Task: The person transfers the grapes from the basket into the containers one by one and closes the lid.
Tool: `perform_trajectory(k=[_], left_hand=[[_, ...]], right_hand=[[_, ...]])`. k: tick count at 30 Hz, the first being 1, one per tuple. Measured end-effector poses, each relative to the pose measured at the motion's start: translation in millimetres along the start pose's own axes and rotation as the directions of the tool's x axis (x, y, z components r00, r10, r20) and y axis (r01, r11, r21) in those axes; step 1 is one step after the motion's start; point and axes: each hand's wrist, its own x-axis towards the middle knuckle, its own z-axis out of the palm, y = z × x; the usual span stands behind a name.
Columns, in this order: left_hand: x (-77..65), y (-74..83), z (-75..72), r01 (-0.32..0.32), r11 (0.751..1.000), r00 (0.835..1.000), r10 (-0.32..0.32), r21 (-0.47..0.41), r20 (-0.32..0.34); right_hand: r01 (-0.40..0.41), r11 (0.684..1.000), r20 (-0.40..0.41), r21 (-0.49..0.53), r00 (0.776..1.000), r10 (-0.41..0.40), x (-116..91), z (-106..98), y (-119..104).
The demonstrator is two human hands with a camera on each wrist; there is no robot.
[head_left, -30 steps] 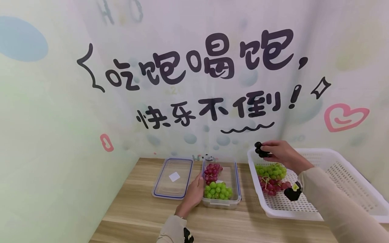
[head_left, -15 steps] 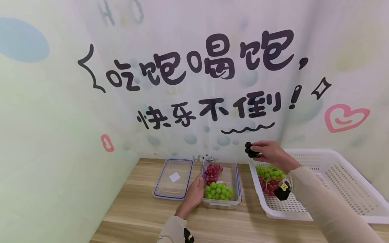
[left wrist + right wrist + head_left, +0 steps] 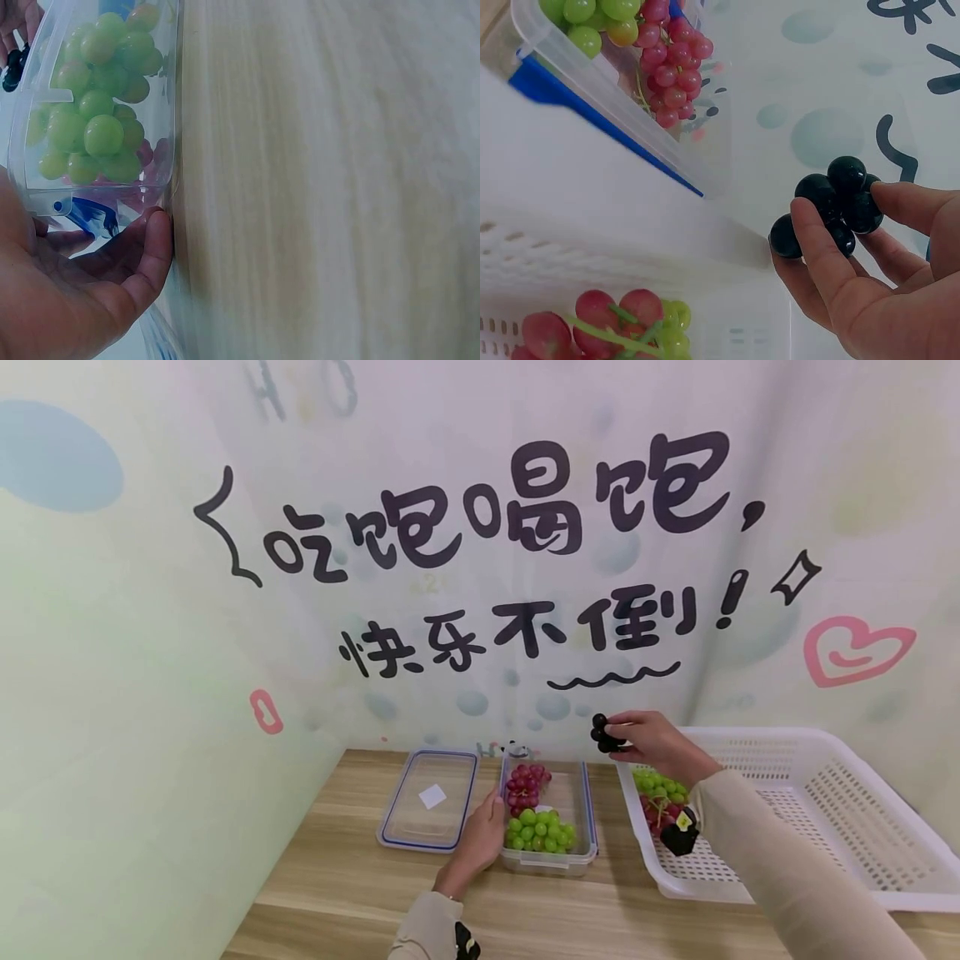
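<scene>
Wood tabletop (image 3: 337, 893); R hand (image 3: 656, 745) aloft, fingers (image 3: 819, 244) pinching blk grapes (image 3: 821, 193); L hand (image 3: 480, 837) (fingers loosely bent) touching clear box (image 3: 551, 862).

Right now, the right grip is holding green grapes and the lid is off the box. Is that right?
Not quite: the grapes in the right grip are black grapes, not green, as the right wrist view shows. The lid is off the box.
</scene>
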Motion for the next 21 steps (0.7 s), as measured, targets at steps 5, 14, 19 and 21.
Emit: perform_trajectory(k=[5,14,19,21], left_hand=[[0.1,0.0,-0.2,0.002,1.000,1.000,-0.002,0.000,0.007],[0.5,0.9,-0.8,0.001,1.000,1.000,-0.001,0.008,-0.013],[0.5,0.3,-1.0,-0.003,1.000,1.000,0.003,0.004,-0.013],[0.4,0.0,-1.0,-0.004,1.000,1.000,0.004,-0.004,-0.006]], right_hand=[[-0.007,1.000,0.005,-0.008,1.000,0.008,2.0,8.0,-2.2],[-0.007,1.000,0.022,0.017,1.000,0.006,5.8,22.0,-5.7],[-0.007,0.999,0.036,0.034,0.999,0.006,9.1,27.3,-3.7],[-0.011,0.999,0.038,0.041,0.999,0.010,11.1,30.1,-2.2]])
